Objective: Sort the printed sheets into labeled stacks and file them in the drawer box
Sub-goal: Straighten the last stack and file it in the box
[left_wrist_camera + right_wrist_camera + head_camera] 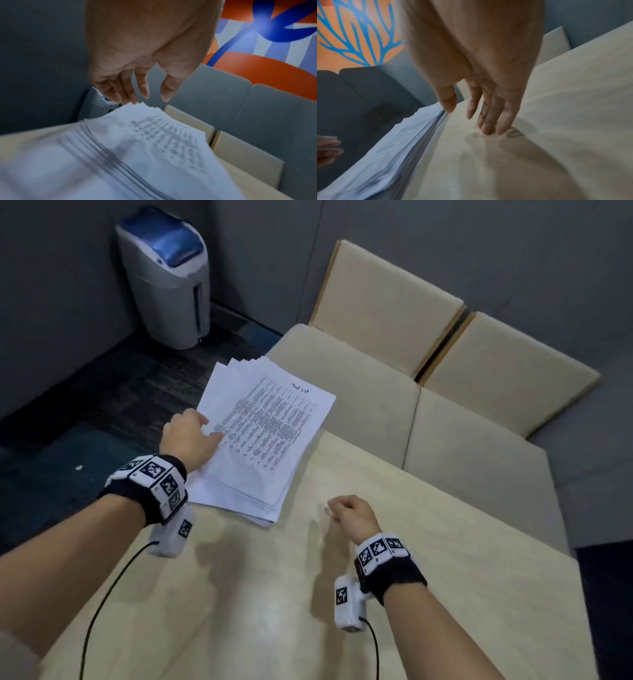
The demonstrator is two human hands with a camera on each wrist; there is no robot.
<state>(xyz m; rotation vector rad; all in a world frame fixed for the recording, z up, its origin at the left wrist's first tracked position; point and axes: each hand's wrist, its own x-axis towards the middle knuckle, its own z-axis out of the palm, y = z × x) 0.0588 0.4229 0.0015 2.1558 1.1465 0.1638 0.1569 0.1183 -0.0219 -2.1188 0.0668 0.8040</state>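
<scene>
**One loose stack, both my hands free of it**

One stack of printed sheets (260,436) lies at the far left corner of the table (428,559), its far end hanging past the table's edge toward the cream chair seats (359,385). The sheets are fanned, so several corners show at the far end. The top page carries dense rows of print and a short handwritten note near its far edge; I cannot read either, and both wrist views blur the print.

My left hand (190,436) is over the stack's left edge, fingers relaxed and slightly spread, gripping nothing. In the head view it seems to rest on the paper; in the left wrist view my fingertips (133,99) are just above the far corners of the sheets, so I cannot tell whether they touch.

My right hand (351,513) is near the stack's near right corner, apart from the paper. From the head view its fingers look curled under; the right wrist view shows them fairly straight, pointing down, with the fingertips (486,129) on or just above the bare tabletop, holding nothing. That view shows the stack's layered edge just left of my thumb (447,101).

On the floor past the left corner stands a grey bin with a blue lid (168,275). The chairs are partly tucked under the table, so their seats are cut off.
</scene>
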